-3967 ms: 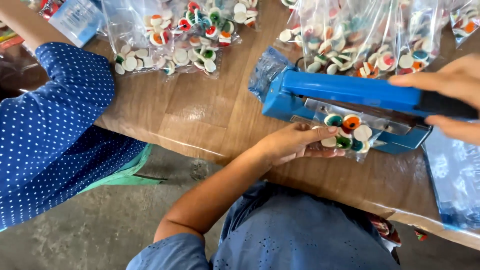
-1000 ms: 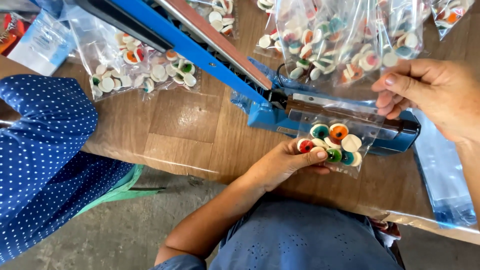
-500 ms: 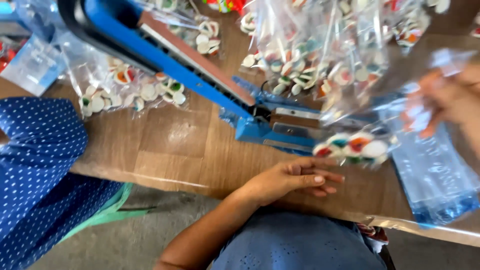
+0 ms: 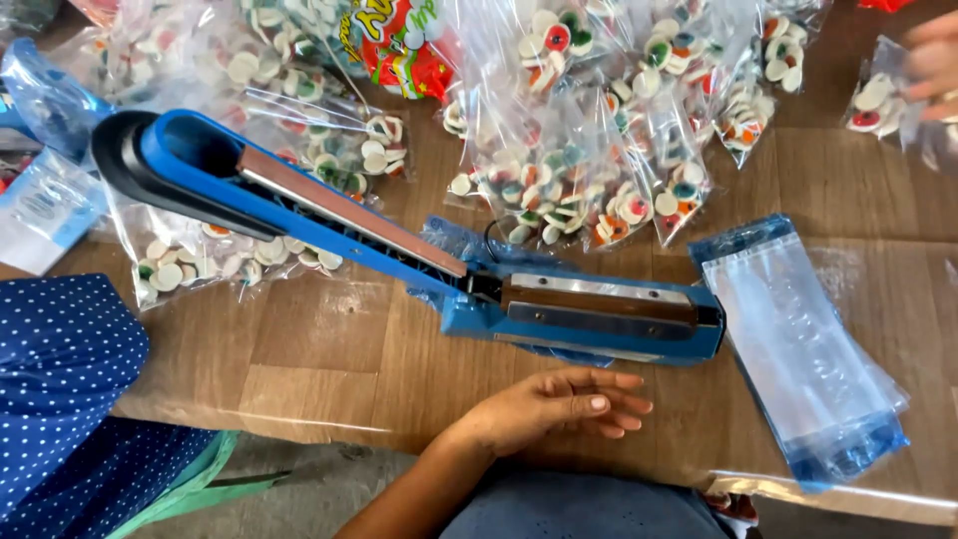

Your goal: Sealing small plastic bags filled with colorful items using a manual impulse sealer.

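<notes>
Inspector: Left hand lies flat and released on bench, just before blue heat sealer, its arm raised. Right hand grips small candy bag, far corner.

Clerk: Risk?

Inspector: Raised arm may drop onto fingers. Wooden bench crowded; concrete floor below.

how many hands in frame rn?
2. Left hand lies flat on the wooden table, in front of the blue heat sealer. Right hand blurred at top right edge, holding a small filled bag.
</notes>
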